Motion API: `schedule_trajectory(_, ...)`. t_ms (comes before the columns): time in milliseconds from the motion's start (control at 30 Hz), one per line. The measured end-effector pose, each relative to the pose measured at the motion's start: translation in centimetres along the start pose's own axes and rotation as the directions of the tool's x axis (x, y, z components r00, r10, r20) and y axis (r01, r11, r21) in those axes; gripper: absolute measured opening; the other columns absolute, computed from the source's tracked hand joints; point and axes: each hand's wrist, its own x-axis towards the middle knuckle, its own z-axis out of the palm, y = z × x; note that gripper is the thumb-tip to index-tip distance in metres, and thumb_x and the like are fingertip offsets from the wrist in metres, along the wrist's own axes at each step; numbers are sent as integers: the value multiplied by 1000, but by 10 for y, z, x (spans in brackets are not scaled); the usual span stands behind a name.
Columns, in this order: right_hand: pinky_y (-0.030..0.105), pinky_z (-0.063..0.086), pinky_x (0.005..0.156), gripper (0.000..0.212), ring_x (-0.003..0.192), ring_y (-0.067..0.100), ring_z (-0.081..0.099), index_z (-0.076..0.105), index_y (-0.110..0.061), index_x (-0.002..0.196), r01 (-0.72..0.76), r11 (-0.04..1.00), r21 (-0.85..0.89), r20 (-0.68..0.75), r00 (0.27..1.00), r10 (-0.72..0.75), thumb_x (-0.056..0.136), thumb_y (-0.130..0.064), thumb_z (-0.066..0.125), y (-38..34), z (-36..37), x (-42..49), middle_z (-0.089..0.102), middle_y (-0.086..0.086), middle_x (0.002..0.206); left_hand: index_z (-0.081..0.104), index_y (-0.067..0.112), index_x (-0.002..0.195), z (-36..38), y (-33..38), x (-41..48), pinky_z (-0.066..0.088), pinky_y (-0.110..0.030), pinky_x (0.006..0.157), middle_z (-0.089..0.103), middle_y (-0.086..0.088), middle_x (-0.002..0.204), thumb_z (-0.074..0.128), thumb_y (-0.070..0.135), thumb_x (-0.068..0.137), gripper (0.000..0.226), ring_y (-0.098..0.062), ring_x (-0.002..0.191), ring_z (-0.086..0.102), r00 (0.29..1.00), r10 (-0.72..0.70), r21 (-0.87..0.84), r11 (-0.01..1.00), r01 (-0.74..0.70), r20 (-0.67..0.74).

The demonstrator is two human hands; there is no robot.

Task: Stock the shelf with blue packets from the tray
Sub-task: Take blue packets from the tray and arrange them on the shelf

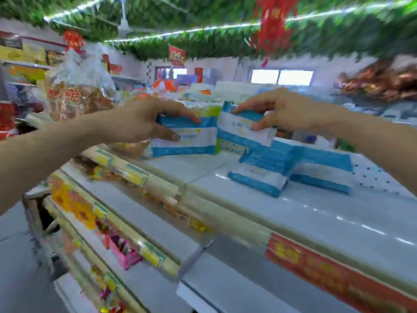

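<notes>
Left hand (144, 123) grips one blue packet (187, 141), right hand (284, 111) pinches another (242, 129), both above the shelf (304, 213); best set them flat beside the two lying packets (266, 170), edges squared

left hand (140, 123) grips left packet (194, 141) | right hand (284, 109) pinches right packet (237, 129) | arms outstretched

I'm looking into a small grocery shop. Tiered shelves (144, 224) carry price strips (133, 175) along their front edges and bright snack packs (126, 254) below. More stocked racks (22, 62) stand at far left beside bagged goods (76, 86). A red promo banner (338, 274) fronts the near shelf edge; red hangings (270, 21) dangle from a leafy ceiling (203, 39).
</notes>
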Motion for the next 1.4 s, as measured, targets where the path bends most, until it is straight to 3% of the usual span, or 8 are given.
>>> schedule_trajectory(67,9,48,93,48,113,-18,56,71,-45,123,-112,992,-50,-17,994,112,88,-13,79,40,-24,-45,63,-31,128,68,49,124,20,19,41,61,-38,93,66,20,130,75,14,93,47,-13,112,69,996,61,3,998,-61,68)
schedule_trajectory(200,30,51,99,47,112,2,62,73,-45,120,-295,955,-25,-43,955,294,88,-11,78,104,-44,-111,68,-20,125,70,31,123,64,47,99,55,-10,68,66,22,118,71,2,94,41,8,92,67,983,149,-80,987,-141,105)
schedule_trajectory(333,28,52,92,48,104,3,65,73,-43,120,-365,929,-55,-6,931,366,88,-7,78,138,-44,-136,70,-21,116,70,35,126,97,54,140,55,-14,82,67,19,128,72,3,93,46,2,106,66,959,183,-76,982,-171,218)
schedule_trajectory(500,12,49,89,50,107,-4,61,71,-42,125,-375,924,-69,45,924,379,92,-5,73,155,-34,-136,64,-24,120,69,47,123,114,57,163,61,-26,88,66,19,132,72,8,94,49,-1,111,67,945,203,-103,978,-182,255)
schedule_trajectory(667,31,49,105,52,116,8,57,69,-45,125,-348,926,-145,20,935,354,92,-6,73,167,-19,-128,56,-14,125,69,48,121,117,56,171,59,-21,84,65,20,132,72,8,95,48,3,109,66,945,201,-128,977,-173,256)
schedule_trajectory(800,25,48,102,49,112,6,52,68,-42,126,-311,930,-193,-1,948,317,91,-9,74,167,-17,-131,46,-18,119,72,43,121,123,60,180,60,-23,83,67,20,128,73,6,93,46,-1,108,68,948,196,-194,970,-149,252)
schedule_trajectory(1100,19,44,76,47,92,9,55,60,-51,122,-469,865,-179,-247,872,422,93,-16,73,161,-77,-187,56,-13,120,71,30,128,191,110,236,55,-18,86,65,21,130,74,1,91,47,2,110,66,867,357,-277,922,-269,348)
schedule_trajectory(1400,28,53,76,46,87,21,60,62,-47,130,-511,845,-158,-408,813,415,96,-17,70,171,-100,-240,62,-13,109,72,32,127,237,78,253,54,-22,98,66,15,131,75,2,91,47,1,115,62,824,329,-247,940,-237,462)
